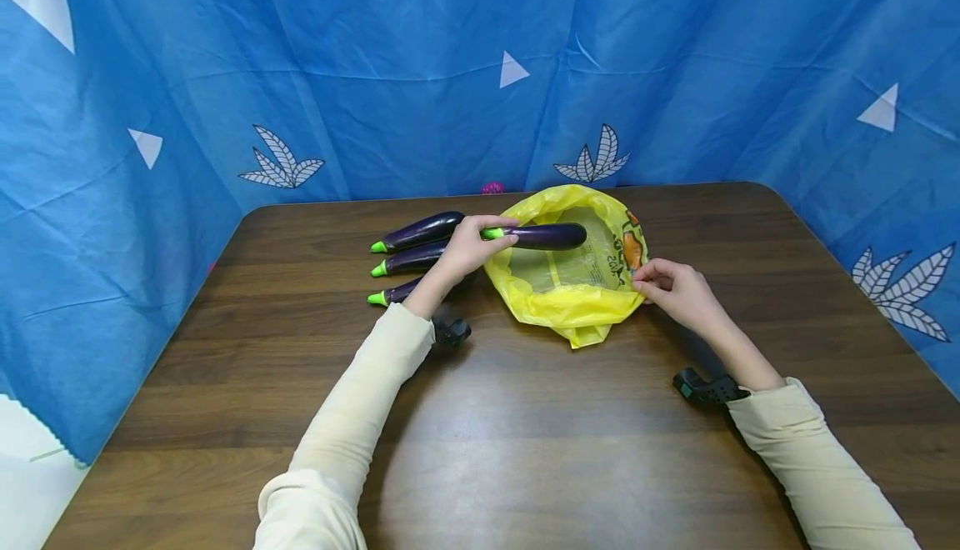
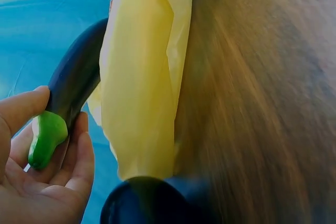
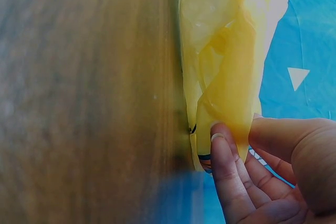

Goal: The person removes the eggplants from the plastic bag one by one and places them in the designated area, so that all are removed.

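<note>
My left hand (image 1: 474,243) holds an eggplant (image 1: 551,237) by its green stem end, with the dark body reaching over the mouth of a yellow plastic bag (image 1: 573,304). In the left wrist view, thumb and fingers lie around the green cap of the eggplant (image 2: 73,77), and its far end passes behind the bag's side (image 2: 142,77). My right hand (image 1: 678,292) pinches the bag's rim on the right. Close up in the right wrist view, the yellow plastic (image 3: 231,87) runs between thumb and fingertips. The bag stands with its mouth wide.
Three more eggplants lie left of the bag: a back one (image 1: 423,232), a middle one (image 1: 412,259) and a front one (image 1: 401,292) partly hidden by the left arm. They rest on a brown wooden table (image 1: 525,450). A blue patterned curtain (image 1: 420,50) hangs behind.
</note>
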The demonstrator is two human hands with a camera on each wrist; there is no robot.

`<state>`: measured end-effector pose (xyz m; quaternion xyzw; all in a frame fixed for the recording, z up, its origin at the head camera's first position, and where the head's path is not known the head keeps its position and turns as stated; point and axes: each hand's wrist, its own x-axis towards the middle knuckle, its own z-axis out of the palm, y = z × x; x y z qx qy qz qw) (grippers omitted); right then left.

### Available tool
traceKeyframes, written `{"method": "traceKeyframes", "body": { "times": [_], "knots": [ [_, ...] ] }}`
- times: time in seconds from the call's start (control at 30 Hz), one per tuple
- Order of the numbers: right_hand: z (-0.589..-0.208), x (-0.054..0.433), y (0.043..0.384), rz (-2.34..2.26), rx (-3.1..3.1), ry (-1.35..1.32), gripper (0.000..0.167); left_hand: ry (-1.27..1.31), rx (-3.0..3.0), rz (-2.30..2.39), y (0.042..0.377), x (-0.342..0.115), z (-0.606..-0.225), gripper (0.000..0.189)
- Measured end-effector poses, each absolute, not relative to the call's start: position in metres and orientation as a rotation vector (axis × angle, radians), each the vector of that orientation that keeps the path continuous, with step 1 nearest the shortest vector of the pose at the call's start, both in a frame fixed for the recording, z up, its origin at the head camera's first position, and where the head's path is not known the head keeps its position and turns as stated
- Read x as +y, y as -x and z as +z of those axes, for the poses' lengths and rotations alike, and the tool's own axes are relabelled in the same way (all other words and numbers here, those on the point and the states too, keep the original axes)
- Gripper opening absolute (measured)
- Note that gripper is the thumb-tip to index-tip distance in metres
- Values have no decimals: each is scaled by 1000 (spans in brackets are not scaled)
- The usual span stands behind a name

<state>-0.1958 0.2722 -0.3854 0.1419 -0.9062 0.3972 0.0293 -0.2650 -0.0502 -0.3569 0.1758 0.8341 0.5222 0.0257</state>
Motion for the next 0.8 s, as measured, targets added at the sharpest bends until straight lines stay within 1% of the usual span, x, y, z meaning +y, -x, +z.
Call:
{"method": "traceKeyframes", "body": {
  "times": [0.8],
  "knots": [
    [-383, 273, 194, 1255, -2803, -440, 14, -520, 2565, 1681, 233, -90, -356, 33]
  ]
}}
